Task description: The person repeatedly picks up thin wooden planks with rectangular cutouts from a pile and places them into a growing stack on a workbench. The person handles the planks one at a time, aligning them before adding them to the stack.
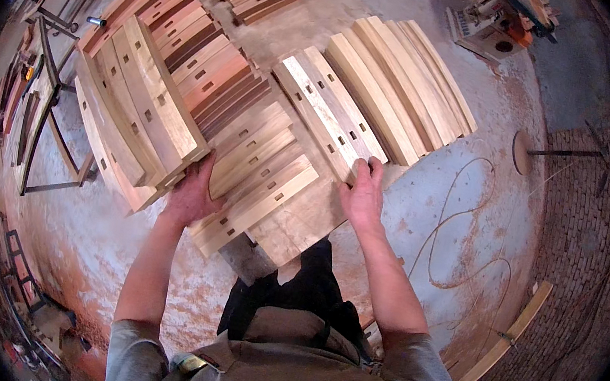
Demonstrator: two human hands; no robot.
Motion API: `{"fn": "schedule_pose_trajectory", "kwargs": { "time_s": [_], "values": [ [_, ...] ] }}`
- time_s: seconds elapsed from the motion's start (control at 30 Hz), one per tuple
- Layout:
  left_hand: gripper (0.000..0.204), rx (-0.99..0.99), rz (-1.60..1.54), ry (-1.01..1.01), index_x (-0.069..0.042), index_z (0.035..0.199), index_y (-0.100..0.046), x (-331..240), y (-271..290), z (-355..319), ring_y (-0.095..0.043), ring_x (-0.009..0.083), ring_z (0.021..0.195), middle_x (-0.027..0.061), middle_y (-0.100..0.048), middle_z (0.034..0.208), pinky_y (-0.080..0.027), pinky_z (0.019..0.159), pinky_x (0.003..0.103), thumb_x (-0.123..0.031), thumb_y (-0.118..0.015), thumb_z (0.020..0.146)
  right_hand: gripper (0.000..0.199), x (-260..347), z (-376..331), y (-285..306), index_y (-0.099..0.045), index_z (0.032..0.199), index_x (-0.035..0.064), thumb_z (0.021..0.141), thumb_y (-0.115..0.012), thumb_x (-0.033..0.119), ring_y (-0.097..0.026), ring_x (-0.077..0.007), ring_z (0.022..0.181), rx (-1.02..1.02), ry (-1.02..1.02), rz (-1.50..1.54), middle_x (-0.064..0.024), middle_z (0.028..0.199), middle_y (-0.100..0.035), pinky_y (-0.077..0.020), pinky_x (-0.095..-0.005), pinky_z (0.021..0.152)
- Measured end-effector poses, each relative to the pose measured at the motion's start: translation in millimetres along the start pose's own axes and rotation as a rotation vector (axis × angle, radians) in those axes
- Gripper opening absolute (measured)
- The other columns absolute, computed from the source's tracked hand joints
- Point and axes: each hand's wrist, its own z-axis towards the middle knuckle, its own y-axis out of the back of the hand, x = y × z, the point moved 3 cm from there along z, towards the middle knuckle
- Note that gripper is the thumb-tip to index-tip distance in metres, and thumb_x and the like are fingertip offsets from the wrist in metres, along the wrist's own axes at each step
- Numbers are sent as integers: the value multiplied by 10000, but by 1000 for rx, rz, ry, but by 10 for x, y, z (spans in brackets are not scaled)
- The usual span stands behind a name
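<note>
My left hand [194,197] lies against the near end of a stack of pale wooden boards [151,98] with small rectangular slots. Its thumb is spread away from the index finger; the other fingers are partly hidden by the stack. My right hand [363,196] has its thumb and fingers about the near end of a pair of slotted wooden boards [333,111], lying side by side. Between my hands, more slotted boards [267,190] rest on a flat wooden panel [300,224].
Reddish slotted boards [206,66] lie beyond the left stack, and thick plain boards [399,88] to the right. A cable [439,236] loops over the floor. At left stands a metal frame [53,124]; a machine [489,31] is at the far right.
</note>
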Motion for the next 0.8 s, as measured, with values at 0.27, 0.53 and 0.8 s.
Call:
{"fn": "schedule_pose_trajectory", "kwargs": {
  "time_s": [0.27,0.53,0.8],
  "values": [
    [1074,35,23,16,-79,1489,-220,19,-3,-2,-304,437,1348,259,-317,1450,-285,1121,502,-288,-811,617,451,3,-79,-49,-539,1164,-2,743,-689,63,-488,-427,1165,-19,148,-11,-242,1330,-413,-441,-451,973],
    [1054,52,18,22,-87,1496,-205,-52,54,-5,-285,438,1363,261,-292,1465,-275,1126,504,-313,-792,650,483,15,-110,-34,-524,1207,24,758,-694,74,-529,-399,1111,42,142,45,-203,1265,-440,-486,-439,906],
    [1039,32,12,-6,-76,1489,-217,-56,58,-21,-288,435,1360,255,-303,1462,-273,1125,503,-294,-789,649,505,101,-94,4,-493,1168,16,755,-734,182,-550,-412,1055,116,20,-83,-215,1176,-471,-482,-481,877]
  ]
}}
